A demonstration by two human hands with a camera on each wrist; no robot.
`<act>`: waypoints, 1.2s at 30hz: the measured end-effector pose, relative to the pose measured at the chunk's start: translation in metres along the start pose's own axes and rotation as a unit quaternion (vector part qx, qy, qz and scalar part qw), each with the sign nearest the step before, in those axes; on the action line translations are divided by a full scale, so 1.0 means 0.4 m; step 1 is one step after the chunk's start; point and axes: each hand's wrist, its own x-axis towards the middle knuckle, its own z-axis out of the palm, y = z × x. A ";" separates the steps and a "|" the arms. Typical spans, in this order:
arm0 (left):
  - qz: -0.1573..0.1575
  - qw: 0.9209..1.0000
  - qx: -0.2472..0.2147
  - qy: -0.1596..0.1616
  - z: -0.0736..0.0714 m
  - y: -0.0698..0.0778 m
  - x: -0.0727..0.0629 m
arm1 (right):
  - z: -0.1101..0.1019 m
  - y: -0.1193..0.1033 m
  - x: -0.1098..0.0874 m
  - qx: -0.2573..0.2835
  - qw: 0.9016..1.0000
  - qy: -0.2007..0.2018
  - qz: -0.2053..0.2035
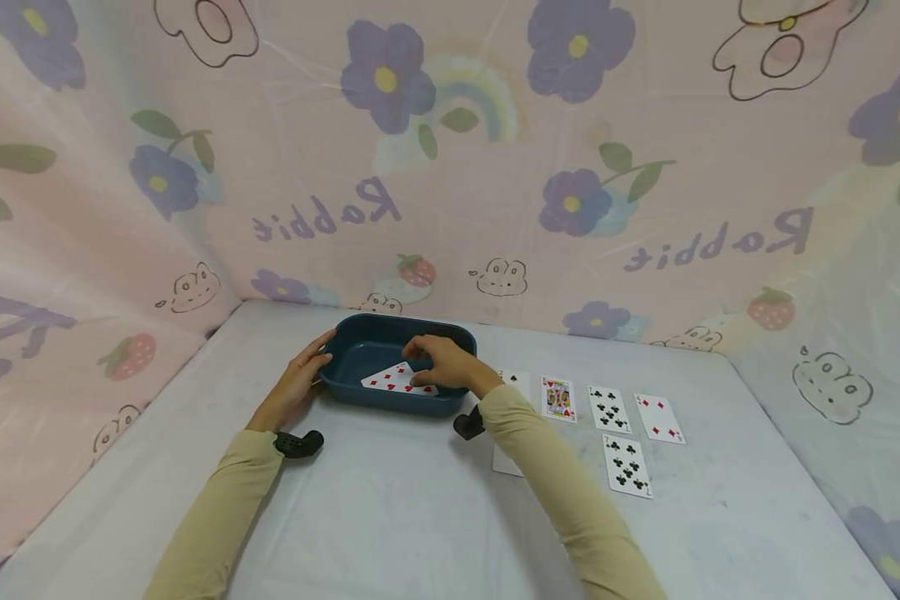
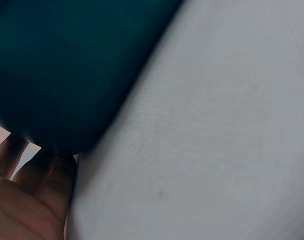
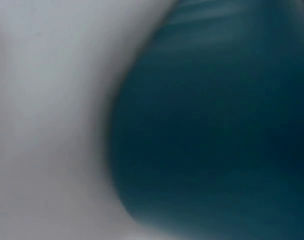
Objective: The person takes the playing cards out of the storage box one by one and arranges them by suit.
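A dark teal basin (image 1: pixel 397 406) stands toward the back of the table, with playing cards (image 1: pixel 390 379) lying inside it, red diamonds showing on them. My left hand (image 1: pixel 300 379) touches the basin's left end, fingers fairly straight. In the left wrist view, fingers (image 2: pixel 36 175) lie against the basin's wall (image 2: pixel 56 75). My right hand (image 1: pixel 450 364) reaches over the basin's right part, above the cards. Its fingers are bent, with a gap between thumb and forefinger, and the thumb is close to a card. The right wrist view shows only the basin's outer wall (image 3: pixel 207 125) and tabletop.
On the table right of the basin lie a king of hearts (image 1: pixel 558 398), a four of diamonds (image 1: pixel 660 418) and club cards (image 1: pixel 627 465). Two more cards are partly hidden by the right sleeve (image 1: pixel 555 475). A patterned curtain (image 1: pixel 450 208) surrounds the table (image 1: pixel 375 508).
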 end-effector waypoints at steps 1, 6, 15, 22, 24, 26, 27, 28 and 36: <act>0.000 1.000 0.002 0.001 0.000 0.000 0.001 | 0.003 0.001 0.002 -0.001 1.000 -0.001 0.000; -0.003 1.000 0.005 0.002 0.003 0.001 0.004 | 0.011 0.001 0.009 -0.025 0.999 -0.015 0.015; -0.004 1.000 0.011 0.014 0.002 0.005 0.006 | 0.021 0.005 0.031 -0.090 0.995 -0.039 0.021; -0.001 1.000 -0.002 0.006 0.000 0.002 0.004 | 0.028 0.014 0.048 -0.095 0.993 -0.058 0.043; 0.001 1.000 -0.012 0.002 0.000 0.001 0.004 | 0.029 0.015 0.052 -0.093 0.992 -0.065 0.053; 0.002 1.000 -0.021 0.000 0.000 -0.001 0.006 | 0.030 0.015 0.055 -0.086 0.992 -0.068 0.063; 0.003 1.000 -0.022 -0.001 -0.001 -0.001 0.007 | 0.032 0.015 0.056 -0.077 0.992 -0.070 0.068; 0.004 1.000 -0.024 -0.001 -0.001 -0.002 0.007 | 0.033 0.016 0.058 -0.070 0.992 -0.072 0.070; 0.006 1.000 -0.024 -0.001 -0.001 -0.010 0.004 | 0.046 0.020 0.067 -0.051 0.993 -0.076 0.074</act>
